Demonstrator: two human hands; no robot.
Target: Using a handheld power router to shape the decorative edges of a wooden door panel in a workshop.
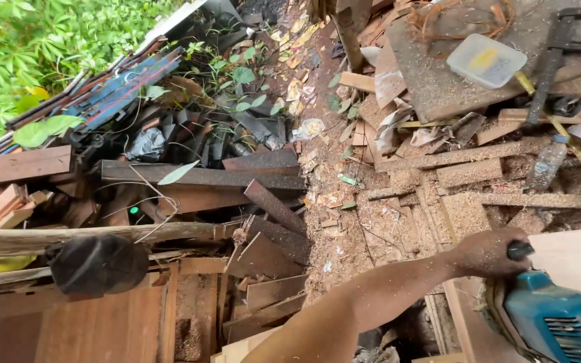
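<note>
Sawdust coats the forearm that reaches in from the bottom edge to a blue power tool [553, 319] at the lower right. The hand [489, 252], which side I cannot tell, is closed around the tool's black handle, directly above the blue housing. The tool rests against a pale board [573, 255]. A plastic container [485, 60] lies well apart, on the scrap wood above.
</note>
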